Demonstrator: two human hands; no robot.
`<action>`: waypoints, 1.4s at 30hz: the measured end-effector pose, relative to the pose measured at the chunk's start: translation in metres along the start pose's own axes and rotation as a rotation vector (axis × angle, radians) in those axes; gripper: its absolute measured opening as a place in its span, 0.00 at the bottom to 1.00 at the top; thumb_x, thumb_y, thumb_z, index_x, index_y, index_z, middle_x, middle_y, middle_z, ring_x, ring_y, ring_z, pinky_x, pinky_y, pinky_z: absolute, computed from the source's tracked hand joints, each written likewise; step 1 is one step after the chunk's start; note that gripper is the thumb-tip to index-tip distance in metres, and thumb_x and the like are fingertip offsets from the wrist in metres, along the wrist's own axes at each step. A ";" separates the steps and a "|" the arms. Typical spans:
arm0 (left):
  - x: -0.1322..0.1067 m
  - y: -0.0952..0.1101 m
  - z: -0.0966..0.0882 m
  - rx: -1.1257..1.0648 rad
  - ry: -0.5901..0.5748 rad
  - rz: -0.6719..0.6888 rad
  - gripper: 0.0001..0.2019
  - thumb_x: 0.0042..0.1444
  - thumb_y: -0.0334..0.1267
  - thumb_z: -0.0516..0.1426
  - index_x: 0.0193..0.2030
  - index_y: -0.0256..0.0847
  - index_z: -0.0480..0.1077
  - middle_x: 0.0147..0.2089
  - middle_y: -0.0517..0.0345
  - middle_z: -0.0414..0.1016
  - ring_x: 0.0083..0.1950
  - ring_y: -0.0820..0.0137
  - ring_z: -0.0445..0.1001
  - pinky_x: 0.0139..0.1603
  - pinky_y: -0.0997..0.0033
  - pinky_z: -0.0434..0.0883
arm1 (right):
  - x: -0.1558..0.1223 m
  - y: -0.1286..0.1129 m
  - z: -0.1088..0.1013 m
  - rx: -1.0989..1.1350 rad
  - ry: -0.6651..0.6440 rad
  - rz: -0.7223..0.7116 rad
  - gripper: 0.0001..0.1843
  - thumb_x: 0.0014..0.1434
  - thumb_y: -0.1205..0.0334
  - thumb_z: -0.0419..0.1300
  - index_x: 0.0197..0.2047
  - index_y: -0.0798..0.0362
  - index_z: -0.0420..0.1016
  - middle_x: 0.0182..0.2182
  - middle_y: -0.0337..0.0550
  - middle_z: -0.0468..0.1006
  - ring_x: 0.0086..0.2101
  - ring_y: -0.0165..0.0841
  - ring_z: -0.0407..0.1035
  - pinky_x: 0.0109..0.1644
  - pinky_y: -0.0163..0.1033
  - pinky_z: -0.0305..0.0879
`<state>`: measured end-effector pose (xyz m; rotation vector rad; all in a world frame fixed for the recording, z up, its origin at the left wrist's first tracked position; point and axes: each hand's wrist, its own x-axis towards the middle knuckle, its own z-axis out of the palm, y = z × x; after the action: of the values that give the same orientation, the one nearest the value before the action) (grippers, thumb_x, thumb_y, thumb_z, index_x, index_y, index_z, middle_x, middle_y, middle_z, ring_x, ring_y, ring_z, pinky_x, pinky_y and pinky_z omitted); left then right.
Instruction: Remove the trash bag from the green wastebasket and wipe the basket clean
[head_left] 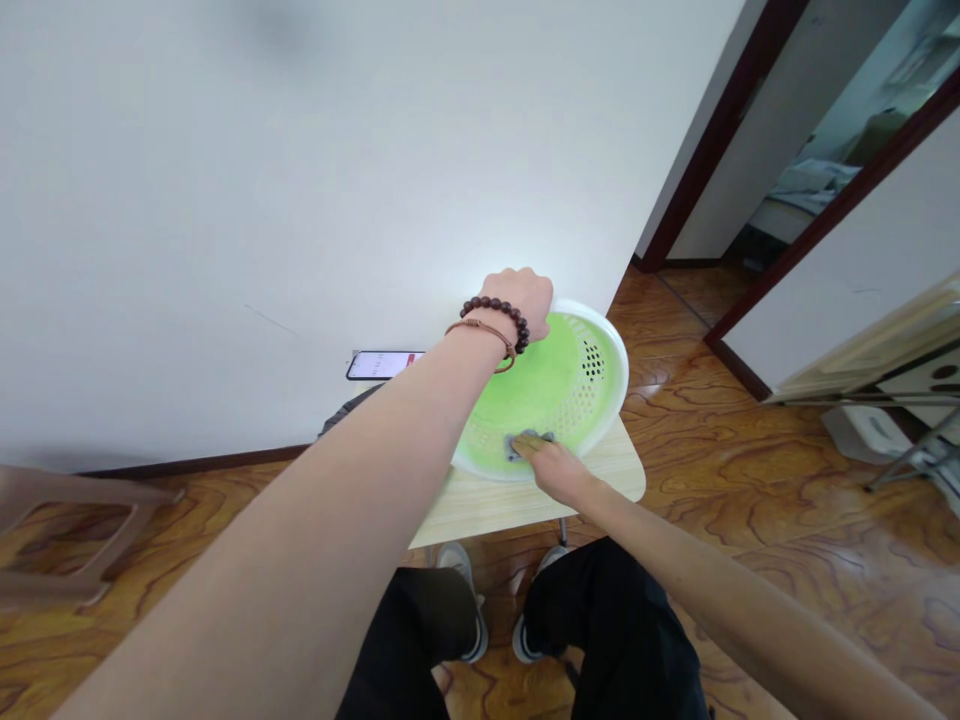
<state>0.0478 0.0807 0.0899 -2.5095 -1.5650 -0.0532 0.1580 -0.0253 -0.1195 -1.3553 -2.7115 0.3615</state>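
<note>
a round strainer bowl (619,372), white at the rim and green inside, is stood on a small wooden counter (487,505) and is tipped up toward the person. its far rim is held by the left hand (525,295). the grip there is closed over the edge, with the fingertips hidden behind it. a grey cloth (525,441) is pressed on the near inside of the bowl by the right hand (559,470). that grip is mostly closed, with the fingers bent down over the cloth, which is partly covered by them. a phone (382,364) is laid on the counter to the left of the bowl, apart from it. a brown stool (67,530) is seen on the wood floor, well away on the left. the wiping is judged to be under way. only the low near part is touched by the cloth. no dirt or wet marks can be made out, so how much is done and how much is left cannot be told.
</note>
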 end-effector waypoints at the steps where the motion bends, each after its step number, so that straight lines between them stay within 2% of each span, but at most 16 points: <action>1: 0.001 0.000 0.000 0.002 0.000 0.001 0.18 0.47 0.40 0.54 0.46 0.39 0.71 0.44 0.46 0.72 0.45 0.59 0.69 0.40 0.63 0.66 | -0.010 -0.003 -0.001 0.006 -0.004 -0.033 0.30 0.52 0.80 0.43 0.59 0.62 0.59 0.56 0.55 0.64 0.57 0.35 0.56 0.58 0.42 0.55; 5: 0.001 0.000 0.001 -0.017 -0.018 -0.003 0.19 0.48 0.40 0.54 0.47 0.39 0.70 0.44 0.47 0.72 0.46 0.59 0.68 0.42 0.63 0.65 | -0.048 -0.015 -0.017 0.057 -0.046 -0.158 0.31 0.52 0.79 0.46 0.60 0.60 0.58 0.57 0.53 0.64 0.57 0.36 0.57 0.58 0.41 0.56; 8: 0.000 0.001 -0.001 -0.035 -0.026 -0.013 0.19 0.48 0.41 0.54 0.48 0.39 0.70 0.45 0.46 0.71 0.46 0.58 0.68 0.43 0.62 0.65 | -0.053 -0.015 -0.033 0.118 -0.027 -0.127 0.30 0.53 0.77 0.45 0.60 0.57 0.58 0.55 0.51 0.66 0.53 0.35 0.62 0.54 0.40 0.61; 11: -0.002 0.001 -0.002 -0.035 -0.020 -0.020 0.19 0.48 0.41 0.54 0.47 0.39 0.71 0.44 0.46 0.72 0.46 0.57 0.68 0.43 0.61 0.65 | -0.032 -0.004 -0.040 0.090 0.118 0.050 0.31 0.54 0.78 0.42 0.61 0.57 0.55 0.57 0.51 0.63 0.53 0.35 0.62 0.54 0.41 0.61; 13: -0.002 0.000 -0.002 -0.028 -0.014 -0.022 0.18 0.48 0.41 0.54 0.46 0.40 0.71 0.44 0.46 0.72 0.46 0.57 0.68 0.43 0.61 0.65 | -0.008 0.008 -0.038 0.029 0.156 0.148 0.31 0.54 0.79 0.41 0.61 0.57 0.56 0.58 0.52 0.62 0.53 0.36 0.62 0.54 0.42 0.60; 17: -0.001 0.000 -0.002 -0.020 -0.043 -0.045 0.18 0.46 0.42 0.55 0.46 0.42 0.71 0.42 0.48 0.72 0.46 0.58 0.68 0.43 0.61 0.65 | 0.030 0.024 -0.017 -0.046 0.015 0.211 0.26 0.54 0.76 0.46 0.56 0.58 0.64 0.54 0.54 0.67 0.51 0.39 0.64 0.53 0.43 0.61; 20: -0.001 -0.001 -0.001 -0.038 -0.050 -0.055 0.19 0.47 0.42 0.55 0.47 0.42 0.71 0.43 0.48 0.72 0.47 0.58 0.67 0.44 0.61 0.64 | 0.036 0.022 -0.003 -0.025 -0.006 0.213 0.26 0.53 0.77 0.46 0.55 0.59 0.65 0.53 0.53 0.68 0.52 0.37 0.63 0.55 0.42 0.58; 25: -0.002 -0.002 -0.001 -0.059 -0.033 -0.042 0.18 0.47 0.40 0.54 0.45 0.41 0.71 0.44 0.47 0.71 0.46 0.58 0.68 0.43 0.60 0.64 | 0.001 0.005 0.001 0.067 0.033 0.037 0.28 0.55 0.78 0.44 0.58 0.57 0.62 0.55 0.50 0.67 0.55 0.34 0.60 0.57 0.41 0.57; 29: -0.003 -0.001 -0.002 -0.046 -0.029 -0.040 0.18 0.47 0.40 0.53 0.45 0.41 0.72 0.43 0.47 0.72 0.45 0.59 0.68 0.42 0.62 0.65 | -0.037 -0.008 -0.009 0.105 0.025 -0.137 0.27 0.55 0.77 0.44 0.58 0.59 0.61 0.55 0.50 0.66 0.55 0.34 0.59 0.58 0.40 0.56; 32: -0.004 0.000 -0.004 -0.035 -0.025 -0.044 0.17 0.47 0.40 0.53 0.45 0.41 0.71 0.42 0.48 0.73 0.44 0.60 0.69 0.41 0.64 0.65 | -0.046 -0.009 -0.022 0.135 0.001 -0.176 0.26 0.56 0.76 0.44 0.58 0.57 0.61 0.54 0.48 0.68 0.53 0.32 0.62 0.56 0.39 0.59; 34: -0.005 0.000 -0.005 -0.028 -0.027 -0.040 0.18 0.47 0.40 0.53 0.46 0.41 0.71 0.42 0.48 0.73 0.44 0.60 0.69 0.41 0.64 0.65 | -0.037 -0.001 -0.030 0.119 0.043 -0.108 0.27 0.57 0.76 0.43 0.59 0.56 0.60 0.55 0.48 0.67 0.54 0.32 0.61 0.56 0.39 0.59; 37: -0.004 -0.001 -0.005 -0.024 -0.030 -0.038 0.18 0.47 0.40 0.53 0.46 0.41 0.71 0.43 0.47 0.73 0.45 0.59 0.68 0.42 0.62 0.65 | -0.006 0.018 -0.035 0.041 0.127 0.079 0.27 0.57 0.76 0.42 0.60 0.56 0.58 0.57 0.49 0.64 0.54 0.34 0.61 0.56 0.41 0.59; 39: -0.004 -0.002 -0.004 -0.024 -0.045 -0.052 0.18 0.47 0.41 0.54 0.46 0.42 0.71 0.42 0.48 0.73 0.45 0.59 0.68 0.43 0.62 0.65 | 0.017 0.029 -0.031 -0.017 0.103 0.185 0.26 0.57 0.76 0.43 0.58 0.56 0.60 0.55 0.51 0.67 0.52 0.36 0.63 0.54 0.42 0.61; 42: -0.002 -0.002 -0.002 -0.029 -0.053 -0.062 0.19 0.47 0.42 0.54 0.46 0.43 0.71 0.42 0.49 0.73 0.46 0.59 0.68 0.44 0.63 0.64 | 0.039 0.032 -0.015 -0.089 0.008 0.241 0.23 0.55 0.76 0.46 0.53 0.59 0.67 0.50 0.54 0.71 0.50 0.38 0.65 0.53 0.42 0.60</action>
<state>0.0450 0.0794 0.0914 -2.5039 -1.6740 -0.0175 0.1618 0.0271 -0.1138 -1.7099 -2.5907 0.2535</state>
